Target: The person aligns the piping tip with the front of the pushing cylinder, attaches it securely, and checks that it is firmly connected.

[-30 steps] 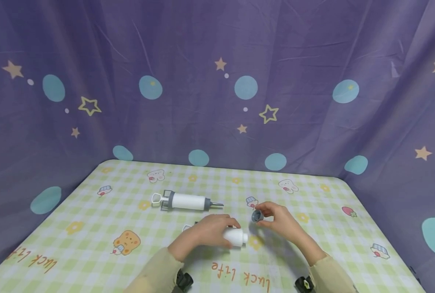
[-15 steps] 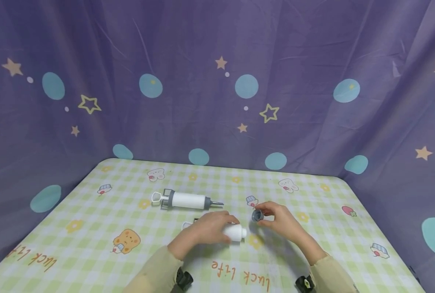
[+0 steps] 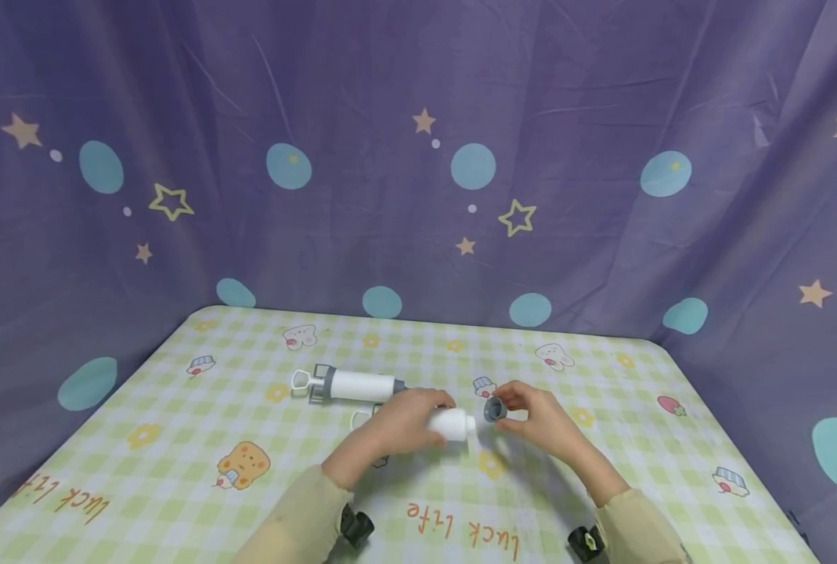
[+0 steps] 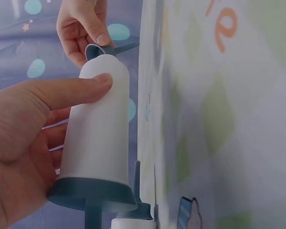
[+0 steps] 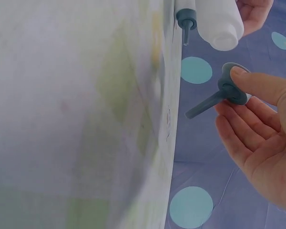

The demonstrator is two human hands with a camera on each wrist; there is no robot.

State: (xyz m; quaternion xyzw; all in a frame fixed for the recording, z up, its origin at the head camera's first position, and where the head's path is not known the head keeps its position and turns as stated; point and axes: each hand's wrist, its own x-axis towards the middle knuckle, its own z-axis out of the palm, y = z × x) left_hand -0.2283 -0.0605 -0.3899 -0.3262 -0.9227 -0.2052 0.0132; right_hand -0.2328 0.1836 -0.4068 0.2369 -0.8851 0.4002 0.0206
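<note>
My left hand (image 3: 402,423) grips the white barrel of a large plastic syringe (image 4: 97,129), thumb along its side. Its grey flange (image 4: 93,193) shows at the rear in the left wrist view, and its white front neck (image 5: 225,39) is bare. My right hand (image 3: 543,419) pinches a grey nozzle cap (image 5: 229,86) between thumb and fingers. The cap's thin spout points away from the barrel, and its hollow side faces the neck, a small gap apart. Part of the plunger handle (image 3: 358,420) sticks out behind my left hand.
A second white syringe (image 3: 363,386), with grey fittings and its nozzle on, lies just beyond my left hand. Both are over a table with a green checked cloth (image 3: 178,439). A purple curtain (image 3: 390,196) hangs behind the table.
My left hand has raised the syringe and shifted it away from me, bringing its neck level with the nozzle cap. My right hand keeps hold of the cap, nearly in place.
</note>
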